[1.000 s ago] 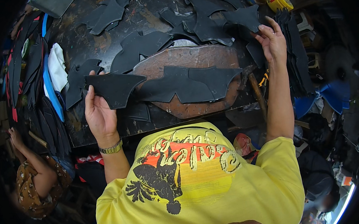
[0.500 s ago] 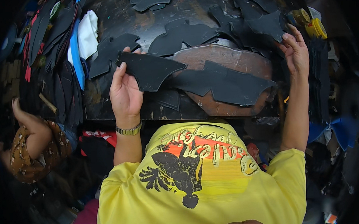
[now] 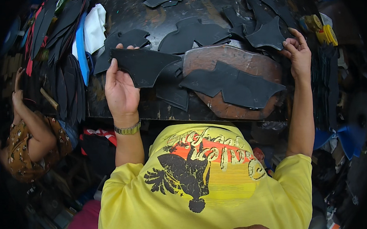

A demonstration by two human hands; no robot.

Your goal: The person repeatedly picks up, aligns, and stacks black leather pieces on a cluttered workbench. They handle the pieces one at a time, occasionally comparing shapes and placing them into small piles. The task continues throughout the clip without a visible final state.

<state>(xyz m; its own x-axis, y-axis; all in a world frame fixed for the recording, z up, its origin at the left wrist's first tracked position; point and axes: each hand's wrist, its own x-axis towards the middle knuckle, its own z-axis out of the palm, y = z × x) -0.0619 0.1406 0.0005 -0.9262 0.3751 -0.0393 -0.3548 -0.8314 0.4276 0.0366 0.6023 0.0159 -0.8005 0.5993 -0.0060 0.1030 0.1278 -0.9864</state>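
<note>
My left hand [image 3: 123, 95] is closed on a flat black cut piece [image 3: 145, 66], which looks like leather or a similar sheet. The thumb lies on its near face, with the other fingers behind. My right hand [image 3: 300, 58] pinches the corner of another black cut piece [image 3: 265, 34] at the far right. A notched black piece [image 3: 237, 88] rests on a worn brown wooden board [image 3: 211, 53] between my hands. Just right of the piece in my left hand, another black piece [image 3: 172, 90] lies partly covered on the dark table [image 3: 150, 112].
More black cut pieces [image 3: 191, 33] lie farther back. At the left are stacked dark strips [image 3: 68, 89], a blue strip [image 3: 81, 49] and white cloth [image 3: 95, 28]. Yellow rolls [image 3: 326, 35] stand at the far right. Another person [image 3: 35, 139] is at the left.
My left hand has shifted slightly left with its black piece. The piece at my right hand has turned and come a little nearer and leftward, its corner now between my fingers.
</note>
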